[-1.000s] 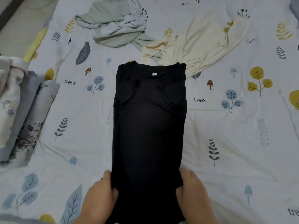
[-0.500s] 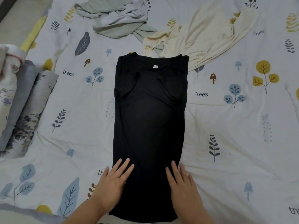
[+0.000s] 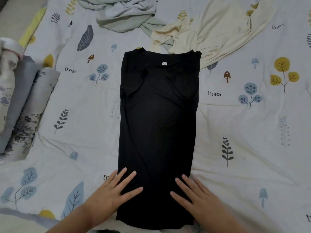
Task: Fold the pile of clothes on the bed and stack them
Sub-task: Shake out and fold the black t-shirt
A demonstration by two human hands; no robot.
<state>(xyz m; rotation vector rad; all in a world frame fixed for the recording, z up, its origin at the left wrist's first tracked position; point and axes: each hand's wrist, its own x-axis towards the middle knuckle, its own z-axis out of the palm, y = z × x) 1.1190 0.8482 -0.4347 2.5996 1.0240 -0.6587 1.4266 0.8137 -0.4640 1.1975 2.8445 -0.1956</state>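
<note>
black shirt flat mid-bed, sleeves folded in; left hand and right hand pressed flat on its lower corners, fingers straight, gripping nothing, hands apart.

view: looking down from head height onto a bed
bedsheet: white, printed with leaves, mushrooms and the word "trees"
black shirt: lies flat in the middle, sides and sleeves folded in to a long narrow strip, neck at the far end with a small white label
left hand: palm down, fingers straight and spread, resting on the shirt's near left edge
right hand: palm down, fingers straight, resting on the shirt's near right edge
pale green garment: crumpled at the far edge, left of centre
cream garment: loose, far right, touching the shirt's far right corner
folded clothes: lying side by side at the left edge, grey and patterned
</note>
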